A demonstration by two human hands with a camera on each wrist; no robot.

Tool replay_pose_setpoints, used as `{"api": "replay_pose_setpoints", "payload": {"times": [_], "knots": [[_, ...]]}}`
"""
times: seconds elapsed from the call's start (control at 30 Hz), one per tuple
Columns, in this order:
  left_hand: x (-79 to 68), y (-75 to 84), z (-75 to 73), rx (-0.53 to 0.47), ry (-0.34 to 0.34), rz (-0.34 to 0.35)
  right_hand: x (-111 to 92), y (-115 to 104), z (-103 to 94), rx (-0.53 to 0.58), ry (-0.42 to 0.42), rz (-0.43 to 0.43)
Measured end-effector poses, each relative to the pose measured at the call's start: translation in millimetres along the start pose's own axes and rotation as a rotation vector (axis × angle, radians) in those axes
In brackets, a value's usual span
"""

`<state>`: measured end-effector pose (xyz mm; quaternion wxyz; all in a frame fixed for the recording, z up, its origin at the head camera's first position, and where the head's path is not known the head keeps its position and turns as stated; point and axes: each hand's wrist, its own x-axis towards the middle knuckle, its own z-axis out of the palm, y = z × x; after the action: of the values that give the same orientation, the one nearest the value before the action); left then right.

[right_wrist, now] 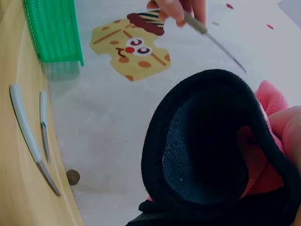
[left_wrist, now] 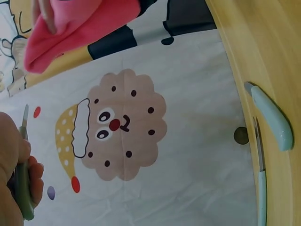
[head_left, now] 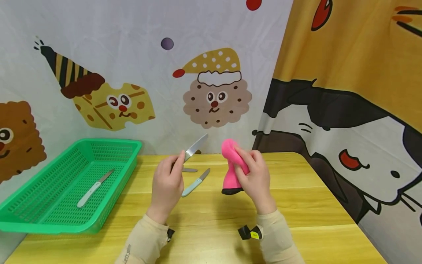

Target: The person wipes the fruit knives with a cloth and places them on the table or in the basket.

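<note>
My left hand grips a small knife above the table, its blade angled up and to the right. The handle is grey-green in the left wrist view. On the right, my right hand pinches a pink fleecy cloth that hangs down to a black-trimmed end. Seen by the right wrist camera, that end is a rounded opening with a dark lining. Blade and cloth are apart. Beyond my left hand lie a knife with a light blue handle and another knife, partly hidden by the hand.
A green plastic basket stands on the left side of the wooden table, with one pale-handled knife inside. A printed cartoon curtain hangs behind the table's far edge and along its right side.
</note>
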<state>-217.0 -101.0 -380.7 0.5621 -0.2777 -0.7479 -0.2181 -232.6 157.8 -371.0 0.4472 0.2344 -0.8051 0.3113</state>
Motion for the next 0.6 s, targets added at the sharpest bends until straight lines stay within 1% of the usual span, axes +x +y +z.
{"api": "replay_pose_setpoints", "payload": {"times": [0.2,0.33,0.4,0.5,0.6], "knots": [[-1.7,4.3,4.6,0.022,-0.031,0.042,-1,-16,4.9,0.049,-0.011,-0.088],[-3.2,8.5,8.0,0.015,-0.063,0.072,-4,-32,11.4,0.058,-0.054,-0.131],[-4.1,10.7,10.0,0.009,-0.066,0.091,-6,-39,15.3,0.049,-0.083,-0.147],[-5.5,14.5,12.5,0.012,-0.071,0.117,-9,-46,20.5,0.026,-0.114,-0.147],[-6.4,17.6,14.1,0.013,-0.068,0.129,-13,-48,24.2,-0.004,-0.108,-0.122]]}}
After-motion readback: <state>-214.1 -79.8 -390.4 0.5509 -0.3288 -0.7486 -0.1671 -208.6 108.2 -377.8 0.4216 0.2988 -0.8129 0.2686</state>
